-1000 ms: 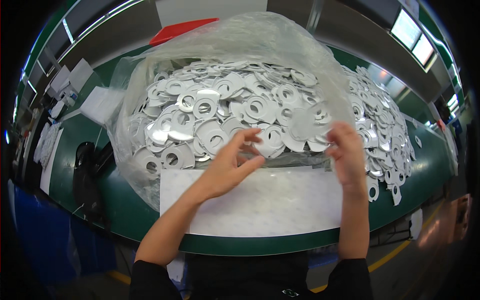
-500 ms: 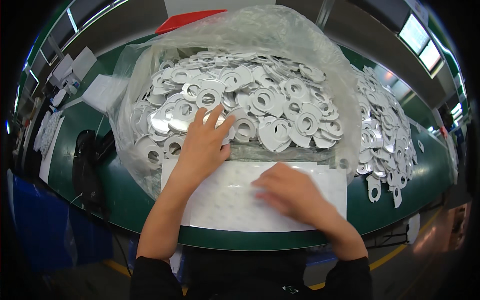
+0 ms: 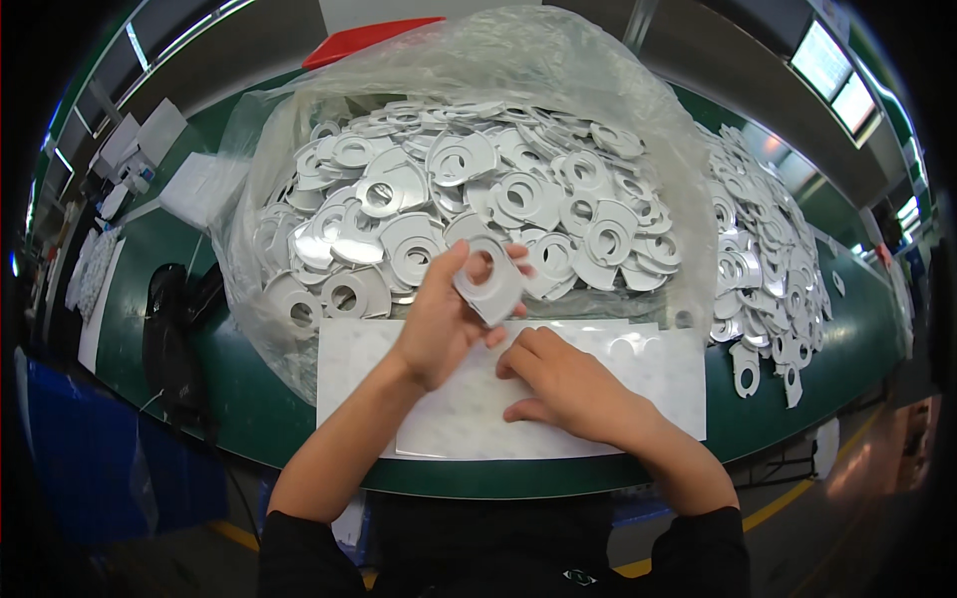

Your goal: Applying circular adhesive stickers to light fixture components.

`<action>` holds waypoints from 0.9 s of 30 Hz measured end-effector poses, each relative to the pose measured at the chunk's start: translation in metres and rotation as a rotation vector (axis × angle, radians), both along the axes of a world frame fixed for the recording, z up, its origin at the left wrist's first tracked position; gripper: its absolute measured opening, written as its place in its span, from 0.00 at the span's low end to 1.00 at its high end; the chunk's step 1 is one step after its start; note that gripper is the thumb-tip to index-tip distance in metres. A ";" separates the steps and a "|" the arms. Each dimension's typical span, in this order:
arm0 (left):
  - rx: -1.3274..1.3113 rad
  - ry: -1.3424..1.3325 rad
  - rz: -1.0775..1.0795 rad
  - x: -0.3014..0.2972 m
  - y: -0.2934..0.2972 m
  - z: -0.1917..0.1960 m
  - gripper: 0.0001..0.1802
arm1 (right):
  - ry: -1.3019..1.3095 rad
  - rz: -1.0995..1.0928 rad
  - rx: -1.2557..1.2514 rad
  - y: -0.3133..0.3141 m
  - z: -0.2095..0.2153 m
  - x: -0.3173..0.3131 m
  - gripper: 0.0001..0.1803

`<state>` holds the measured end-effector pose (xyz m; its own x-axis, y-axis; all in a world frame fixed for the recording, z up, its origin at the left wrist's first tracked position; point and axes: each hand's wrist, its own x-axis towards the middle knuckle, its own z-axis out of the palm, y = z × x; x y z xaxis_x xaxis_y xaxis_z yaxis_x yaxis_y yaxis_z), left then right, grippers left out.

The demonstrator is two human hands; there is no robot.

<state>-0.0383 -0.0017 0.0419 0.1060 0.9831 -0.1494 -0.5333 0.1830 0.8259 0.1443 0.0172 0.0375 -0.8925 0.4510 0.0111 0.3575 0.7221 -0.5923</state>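
Note:
A flat silver-white plate (image 3: pixel 488 291) with a round hole is held in my left hand (image 3: pixel 444 324), thumb on one side and fingers behind it. It is tilted, raised just in front of a heap of similar plates (image 3: pixel 518 199) in a clear plastic bag (image 3: pixel 608 70). My right hand (image 3: pixel 568 384) is low over white sheets (image 3: pixel 449 424) that bear faint round marks. Its fingers are bent, with the thumb apart from them, and nothing shows between them. The sheets lie at the front of the green table, partly under both hands.
A second heap of plates (image 3: pixel 768 259) lies to the right of the bag. On the left are a black object with a cable (image 3: pixel 171 344) and a white packet (image 3: pixel 204 189). A red tray (image 3: pixel 369 40) stands behind the bag. The green table's front edge (image 3: pixel 498 480) curves close to me.
My left hand has taken a plate from the heap and brought it nearer, toward the right hand. The right hand has shifted slightly left. The top sheet has slid a little right.

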 end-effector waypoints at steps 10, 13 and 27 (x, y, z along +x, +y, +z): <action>-0.157 -0.452 0.014 0.016 0.006 -0.028 0.42 | 0.095 0.091 0.101 0.005 -0.003 0.009 0.11; -0.179 -0.433 0.012 0.013 0.009 -0.038 0.43 | 0.196 0.132 0.069 0.008 0.009 0.013 0.10; -0.159 -0.247 -0.165 0.027 -0.002 -0.030 0.40 | 0.812 -0.500 -0.537 0.022 0.001 0.002 0.13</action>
<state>-0.0110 -0.0032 0.0124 0.3142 0.9161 -0.2491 -0.6665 0.3997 0.6293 0.1463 0.0393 0.0386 -0.4228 0.8822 0.2072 -0.1009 0.1814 -0.9782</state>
